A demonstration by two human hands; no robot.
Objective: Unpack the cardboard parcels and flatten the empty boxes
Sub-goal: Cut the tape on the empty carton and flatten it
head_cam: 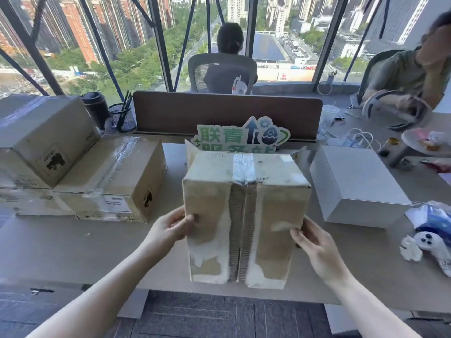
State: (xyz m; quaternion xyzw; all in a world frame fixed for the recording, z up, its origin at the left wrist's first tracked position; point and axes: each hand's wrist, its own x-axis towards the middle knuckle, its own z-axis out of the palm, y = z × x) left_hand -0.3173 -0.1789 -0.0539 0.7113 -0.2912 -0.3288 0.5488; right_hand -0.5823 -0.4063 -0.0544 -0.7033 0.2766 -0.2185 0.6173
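Note:
I hold a brown cardboard box [244,191] in front of me above the desk's near edge. Its near face is two flaps split down the middle, with torn white tape residue, and grey tape crosses its top. My left hand [168,228] grips the box's left edge, thumb on the left flap. My right hand [314,242] grips the right edge, fingers on the right flap. Flaps at the far end stick up. At the left of the desk two sealed cardboard parcels stand: a larger one [117,179] and one [46,137] stacked behind it.
A white closed box [353,184] sits right of the held box. A white plush toy [429,245] and wrappers lie at the far right. A green sign [241,135] and brown divider [227,111] stand behind. Two seated people are beyond the desk [73,252].

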